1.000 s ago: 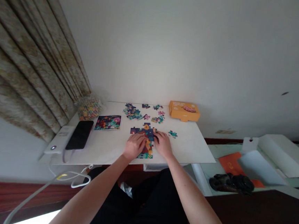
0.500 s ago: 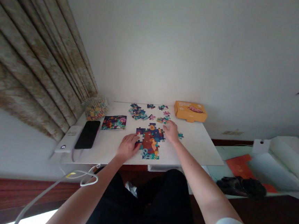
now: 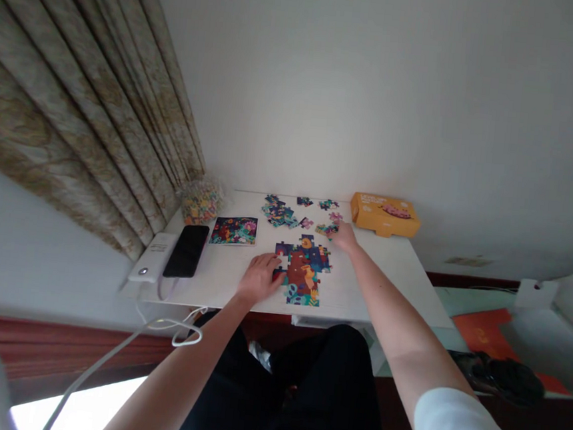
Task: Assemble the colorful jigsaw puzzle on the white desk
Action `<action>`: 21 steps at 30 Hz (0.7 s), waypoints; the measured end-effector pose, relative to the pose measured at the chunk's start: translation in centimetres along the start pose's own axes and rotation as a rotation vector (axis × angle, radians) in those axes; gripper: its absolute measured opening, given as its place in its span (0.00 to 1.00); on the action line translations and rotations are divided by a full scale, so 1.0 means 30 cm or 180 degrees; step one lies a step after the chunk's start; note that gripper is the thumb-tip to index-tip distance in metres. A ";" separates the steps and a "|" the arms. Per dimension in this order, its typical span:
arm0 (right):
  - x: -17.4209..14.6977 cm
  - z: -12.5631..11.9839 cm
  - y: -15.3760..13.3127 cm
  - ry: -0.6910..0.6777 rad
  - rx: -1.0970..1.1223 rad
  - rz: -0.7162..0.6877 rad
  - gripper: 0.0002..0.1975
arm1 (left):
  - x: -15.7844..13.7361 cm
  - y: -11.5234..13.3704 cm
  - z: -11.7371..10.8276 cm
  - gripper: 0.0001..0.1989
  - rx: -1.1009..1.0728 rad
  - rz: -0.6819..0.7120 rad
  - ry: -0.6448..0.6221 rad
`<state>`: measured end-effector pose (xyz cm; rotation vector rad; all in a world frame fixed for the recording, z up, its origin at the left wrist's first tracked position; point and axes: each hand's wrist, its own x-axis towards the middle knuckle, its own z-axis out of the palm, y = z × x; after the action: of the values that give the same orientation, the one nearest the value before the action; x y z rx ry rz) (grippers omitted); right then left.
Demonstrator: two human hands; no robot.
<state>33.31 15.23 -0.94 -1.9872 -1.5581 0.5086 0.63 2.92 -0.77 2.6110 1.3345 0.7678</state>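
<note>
A partly joined jigsaw puzzle, with a brown bear-like figure in its picture, lies flat near the table's front. My left hand rests at its left edge, fingers extended and thumb apart, touching the puzzle's side. Farther back, my right hand has its fingers bent together on a small puzzle piece among the loose ones; its fingertips are partly hidden. Just behind that hand is a pink piece. A heap of loose puzzle pieces lies at the back of the table.
A picture card lies left of the puzzle. Beyond it are a black phone, a white power bank with a cable, and a clear bag of colourful bits. An orange box stands at the back right of the white table.
My right hand has moved back from beside the joined puzzle to the loose pieces. My left hand stays at the puzzle's left edge. The whole view has shifted slightly.
</note>
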 end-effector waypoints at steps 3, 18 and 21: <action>-0.023 -0.044 -0.015 0.0084 0.0266 0.0236 0.11 | 0.002 -0.001 0.002 0.13 -0.0013 0.0015 0.0002; -0.683 -0.113 0.004 -0.0114 0.2357 0.0155 0.27 | -0.021 0.101 -0.027 0.12 -0.0195 0.0750 -0.0202; -0.736 -0.096 0.010 -0.0153 0.2496 0.0109 0.24 | -0.030 0.183 -0.013 0.13 -0.0347 0.1084 -0.0470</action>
<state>29.68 -6.73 0.15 -1.3951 -1.0966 1.0030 4.00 -1.17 0.97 2.7770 0.7969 0.6489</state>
